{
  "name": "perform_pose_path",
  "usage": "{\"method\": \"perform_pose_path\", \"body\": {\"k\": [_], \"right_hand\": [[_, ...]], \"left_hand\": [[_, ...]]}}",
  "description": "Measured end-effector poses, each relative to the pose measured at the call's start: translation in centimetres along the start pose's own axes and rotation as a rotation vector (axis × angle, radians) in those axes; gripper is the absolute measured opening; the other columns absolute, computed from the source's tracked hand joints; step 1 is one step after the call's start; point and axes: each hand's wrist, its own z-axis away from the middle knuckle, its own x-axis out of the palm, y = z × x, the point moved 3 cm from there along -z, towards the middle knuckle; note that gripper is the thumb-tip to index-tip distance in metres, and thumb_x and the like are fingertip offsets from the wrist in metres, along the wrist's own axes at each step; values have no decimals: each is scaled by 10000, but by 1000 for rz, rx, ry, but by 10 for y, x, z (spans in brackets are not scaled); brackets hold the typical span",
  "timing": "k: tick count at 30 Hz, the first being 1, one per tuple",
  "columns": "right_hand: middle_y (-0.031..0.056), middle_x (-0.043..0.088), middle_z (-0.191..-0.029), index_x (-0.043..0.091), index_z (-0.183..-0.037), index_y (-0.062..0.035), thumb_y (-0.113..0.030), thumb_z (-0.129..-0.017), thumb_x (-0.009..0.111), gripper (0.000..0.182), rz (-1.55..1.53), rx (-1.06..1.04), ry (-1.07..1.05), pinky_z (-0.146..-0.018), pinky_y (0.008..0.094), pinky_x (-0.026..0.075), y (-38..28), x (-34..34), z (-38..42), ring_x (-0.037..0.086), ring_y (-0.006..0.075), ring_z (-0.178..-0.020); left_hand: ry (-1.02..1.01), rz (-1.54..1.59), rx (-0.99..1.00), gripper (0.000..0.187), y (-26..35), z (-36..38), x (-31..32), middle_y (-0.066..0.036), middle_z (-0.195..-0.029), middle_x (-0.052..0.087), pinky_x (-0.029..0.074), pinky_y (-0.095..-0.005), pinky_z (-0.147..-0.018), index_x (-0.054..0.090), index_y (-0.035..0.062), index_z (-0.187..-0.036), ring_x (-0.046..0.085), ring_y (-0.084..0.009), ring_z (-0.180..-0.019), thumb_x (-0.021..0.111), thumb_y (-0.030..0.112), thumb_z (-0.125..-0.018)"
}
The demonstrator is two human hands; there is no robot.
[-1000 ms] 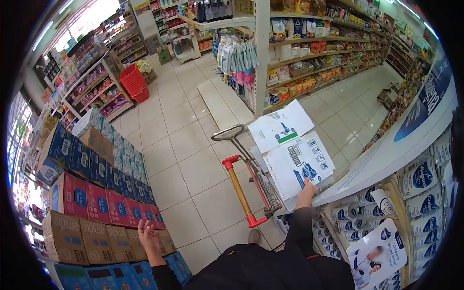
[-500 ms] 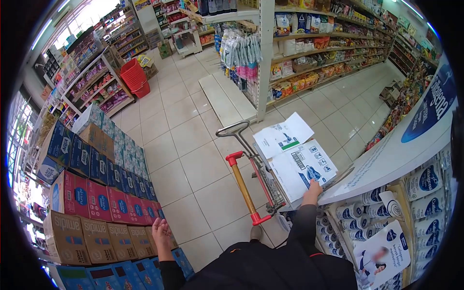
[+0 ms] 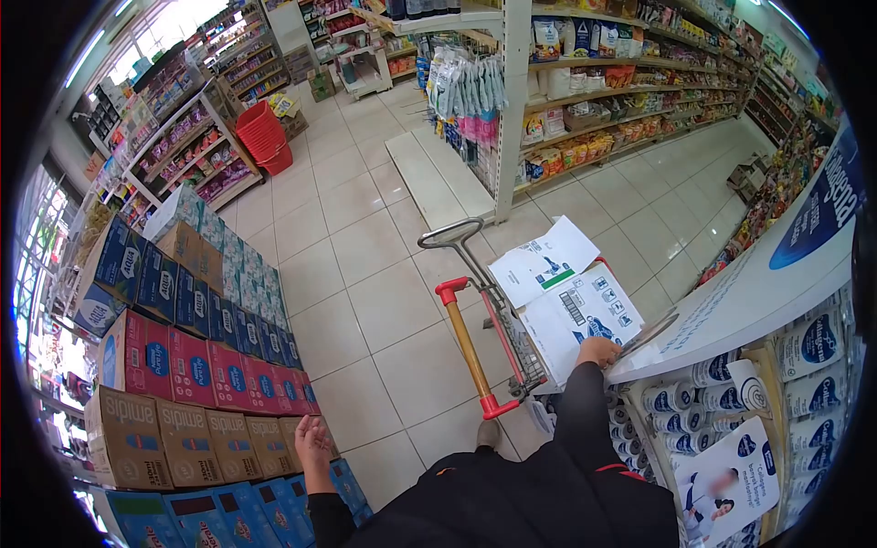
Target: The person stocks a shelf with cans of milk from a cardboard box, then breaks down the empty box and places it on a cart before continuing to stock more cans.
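A white cardboard box (image 3: 585,306) with blue print lies on a shopping cart (image 3: 512,342), one flap (image 3: 545,262) folded out toward the far side. My right hand (image 3: 598,352) is at the box's near right edge, its fingers curled against the cardboard and partly hidden. The cart's handle (image 3: 469,352), a wooden bar with red ends, faces left of the box. My left hand (image 3: 312,441) hangs empty beside stacked brown cartons (image 3: 233,438), fingers loosely bent and apart.
Stacked water cartons (image 3: 174,365) line the left. On the right, a curved white display (image 3: 731,301) stands close to the cart, with white packs (image 3: 813,393) below. Shelves (image 3: 621,110) of packaged goods stand ahead; red baskets (image 3: 263,137) are stacked farther back.
My right hand has shifted right along the box's near edge, with its fingers more curled. The view has turned slightly; my left hand stays low and empty.
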Motion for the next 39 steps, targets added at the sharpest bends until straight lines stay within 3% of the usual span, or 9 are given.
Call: {"method": "perform_pose_path", "body": {"k": [5,8,11,16,26,31,36,37,39], "right_hand": [[251,329,-1157,222,-1219,-44,-138,-843,418,434,1,-269,35,-792,455,434,2,-43,39,513,373,-928],[188,381,-1145,394,-1121,-17,-82,-819,408,309,-52,-1062,87,-822,453,397,26,-46,63,432,367,-1044],[154,434,-1103,491,-1016,-19,-65,-778,447,247,360,-1524,9,-773,434,434,99,-20,65,446,342,-1032],[168,448,-1070,470,-1024,-36,-56,-729,495,297,297,-1512,-178,-710,410,462,204,-70,75,464,345,-987],[198,566,-951,557,-936,-25,-79,-676,482,276,356,-539,-512,-801,383,428,596,-168,27,535,324,-920],[156,618,-806,641,-741,-41,-164,-724,488,197,807,-319,-657,-711,359,478,822,-193,52,594,310,-779],[91,633,-715,652,-721,-53,-136,-659,647,104,103,463,-520,-648,333,490,1016,-174,81,621,210,-688],[91,633,-715,652,-721,-53,-136,-659,647,104,65,519,-496,-648,333,490,1022,-186,86,621,210,-688],[95,631,-701,648,-731,-39,-124,-663,633,109,264,136,-582,-586,336,493,1018,-208,78,622,205,-637]], "left_hand": [[-15,-32,-29,346,-11,-5,-13,10,-1030,542,396,-219,-603,431,139,-1160,527,-61,-759,463,106,-817],[-107,-46,-36,350,-20,-12,-12,0,-1039,539,393,-244,-631,434,145,-1155,521,-74,-778,471,119,-808],[-150,-131,-103,360,-25,-13,-1,-10,-1051,534,385,-274,-666,436,153,-1154,509,-87,-796,469,121,-797],[-442,-311,-67,362,-20,-9,28,-12,-1054,532,380,-282,-684,440,151,-1148,493,-87,-793,460,121,-788],[-847,-590,-93,381,-74,31,30,-22,-1058,527,375,-297,-705,438,155,-1147,497,-115,-851,489,143,-769],[-968,-672,-197,370,-96,80,38,-18,-1058,538,376,-281,-693,449,153,-1126,505,-103,-822,476,114,-759],[-1100,-775,-163,402,-136,138,72,-30,-1071,527,365,-317,-733,440,144,-1153,491,-150,-898,488,140,-755],[-1158,-815,-174,402,-151,162,77,-30,-1071,527,365,-317,-733,440,144,-1153,491,-150,-898,488,140,-755],[-1270,-965,-131,384,-178,212,86,-23,-1050,533,367,-308,-725,454,143,-1134,489,-139,-865,488,145,-751]]}}
